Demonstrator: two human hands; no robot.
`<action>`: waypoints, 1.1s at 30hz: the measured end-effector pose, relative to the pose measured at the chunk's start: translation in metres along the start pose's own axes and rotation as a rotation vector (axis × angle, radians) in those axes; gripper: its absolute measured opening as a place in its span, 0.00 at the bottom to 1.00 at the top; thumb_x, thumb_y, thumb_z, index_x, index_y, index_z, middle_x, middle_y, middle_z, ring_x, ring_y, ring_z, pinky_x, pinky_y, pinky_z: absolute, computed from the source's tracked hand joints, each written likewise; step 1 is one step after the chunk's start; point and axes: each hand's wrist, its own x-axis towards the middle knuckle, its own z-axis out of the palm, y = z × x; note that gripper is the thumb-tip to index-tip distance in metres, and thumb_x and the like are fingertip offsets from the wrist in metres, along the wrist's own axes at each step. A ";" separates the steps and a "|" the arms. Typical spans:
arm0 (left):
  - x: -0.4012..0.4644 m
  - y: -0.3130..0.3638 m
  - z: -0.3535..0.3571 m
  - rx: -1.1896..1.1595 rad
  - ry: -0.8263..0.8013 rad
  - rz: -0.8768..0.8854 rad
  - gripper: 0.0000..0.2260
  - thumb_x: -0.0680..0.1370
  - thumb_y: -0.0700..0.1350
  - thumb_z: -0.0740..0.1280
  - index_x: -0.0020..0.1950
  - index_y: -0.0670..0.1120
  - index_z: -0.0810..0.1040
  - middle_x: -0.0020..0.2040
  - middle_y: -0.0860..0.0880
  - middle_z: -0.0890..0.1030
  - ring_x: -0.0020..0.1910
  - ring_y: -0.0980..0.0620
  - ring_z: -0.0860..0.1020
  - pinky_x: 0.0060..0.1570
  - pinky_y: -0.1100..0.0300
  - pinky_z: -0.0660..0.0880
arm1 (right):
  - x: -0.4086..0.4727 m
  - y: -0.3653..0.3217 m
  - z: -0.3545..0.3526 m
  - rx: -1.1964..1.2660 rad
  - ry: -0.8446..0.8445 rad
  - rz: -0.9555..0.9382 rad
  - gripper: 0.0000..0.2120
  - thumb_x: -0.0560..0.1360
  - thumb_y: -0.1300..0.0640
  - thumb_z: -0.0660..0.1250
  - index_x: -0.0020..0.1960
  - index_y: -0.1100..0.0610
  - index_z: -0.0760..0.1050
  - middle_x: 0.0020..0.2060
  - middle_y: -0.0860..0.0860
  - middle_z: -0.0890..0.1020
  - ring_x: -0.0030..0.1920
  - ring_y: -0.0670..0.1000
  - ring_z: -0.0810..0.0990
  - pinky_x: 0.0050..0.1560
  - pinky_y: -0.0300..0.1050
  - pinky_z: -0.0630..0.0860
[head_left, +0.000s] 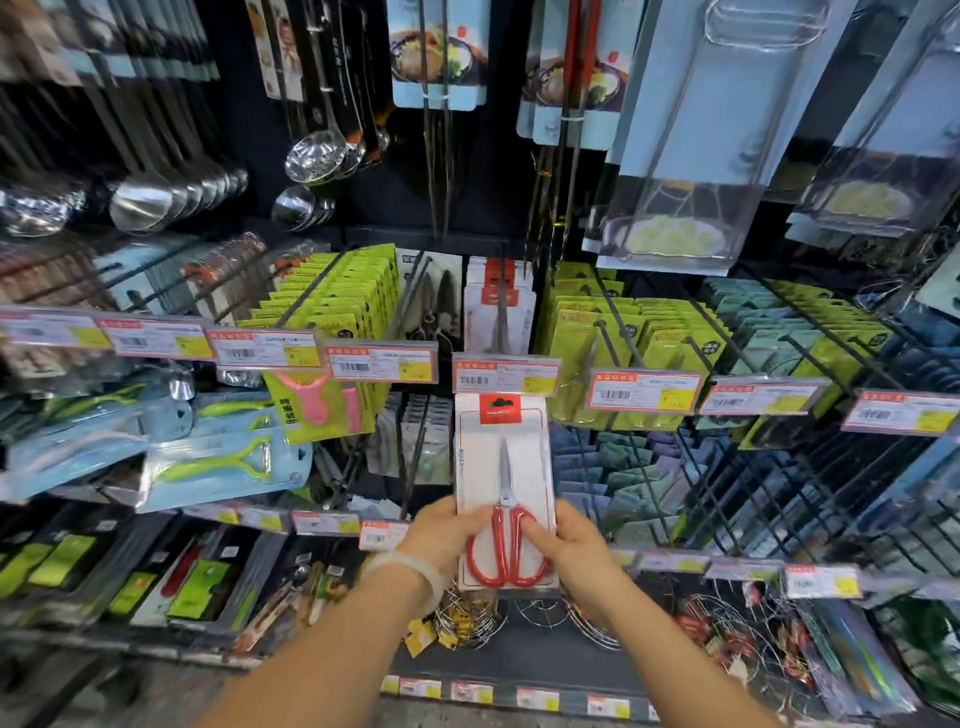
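A white card pack of red-handled scissors (503, 467) hangs at the front of a display hook, just under a price tag (505, 373). My left hand (441, 532) grips the pack's lower left edge, thumb across the front. My right hand (569, 545) holds the lower right edge, fingers lying over the red handles. A pale bracelet sits on my left wrist. More scissor packs (497, 306) hang behind on the same hook.
Store rack of kitchen tools on metal hooks: green packs (337, 296) left and right of the scissors, peelers (218, 462) at left, ladles (311, 156) above, wire racks (467, 618) below. Price-tag rails (644, 392) jut toward me.
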 end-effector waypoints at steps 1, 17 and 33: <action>0.000 0.002 -0.007 -0.028 0.041 0.013 0.13 0.76 0.40 0.67 0.60 0.39 0.76 0.51 0.39 0.83 0.51 0.40 0.82 0.57 0.42 0.77 | 0.001 -0.002 0.006 0.007 -0.025 0.018 0.08 0.76 0.58 0.66 0.55 0.54 0.74 0.51 0.55 0.83 0.52 0.56 0.82 0.57 0.56 0.78; -0.003 0.009 -0.074 -0.066 0.312 0.114 0.07 0.78 0.41 0.65 0.54 0.42 0.78 0.52 0.41 0.83 0.52 0.42 0.81 0.58 0.44 0.76 | -0.013 0.008 0.062 0.200 -0.179 0.169 0.04 0.78 0.62 0.60 0.48 0.61 0.73 0.43 0.56 0.85 0.43 0.52 0.84 0.43 0.42 0.80; 0.006 0.002 -0.066 0.096 0.301 0.105 0.18 0.75 0.55 0.65 0.57 0.43 0.78 0.50 0.46 0.84 0.50 0.45 0.82 0.57 0.46 0.77 | -0.020 0.000 0.046 0.010 -0.143 0.002 0.04 0.77 0.64 0.62 0.44 0.58 0.72 0.36 0.51 0.83 0.36 0.47 0.83 0.39 0.38 0.81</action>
